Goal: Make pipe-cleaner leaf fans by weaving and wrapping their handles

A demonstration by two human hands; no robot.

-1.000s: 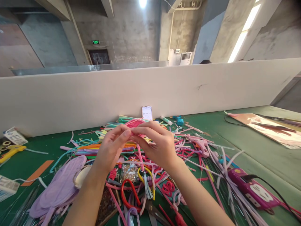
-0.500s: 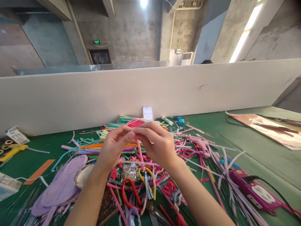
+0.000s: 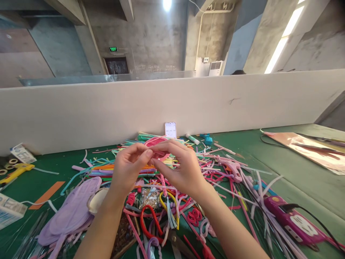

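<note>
My left hand [image 3: 130,163] and my right hand [image 3: 179,162] meet in mid-air over the craft pile, thumbs and fingertips pinched close together. A small pale speck and some pink show between the fingers, but what they hold is too small and covered to name. Right behind the fingers lies a bundle of pink pipe cleaners [image 3: 155,140]. Below the hands are a small clear bag of gold bits [image 3: 150,198], red-handled scissors [image 3: 144,219], a yellow-handled pair [image 3: 177,217] and a pale blue tassel [image 3: 170,214].
Lilac fuzzy loops [image 3: 68,212] lie left, beside a roll of tape [image 3: 97,201]. A yellow glue gun [image 3: 18,171] is far left, a pink one [image 3: 233,169] right. A purple power strip [image 3: 292,219] lies right. A phone [image 3: 170,130] leans on the white partition [image 3: 107,111].
The fingertips of both hands have shifted and opened a little around the pinch, and more pink shows between them. The whole view has moved slightly; the table items lie as before.
</note>
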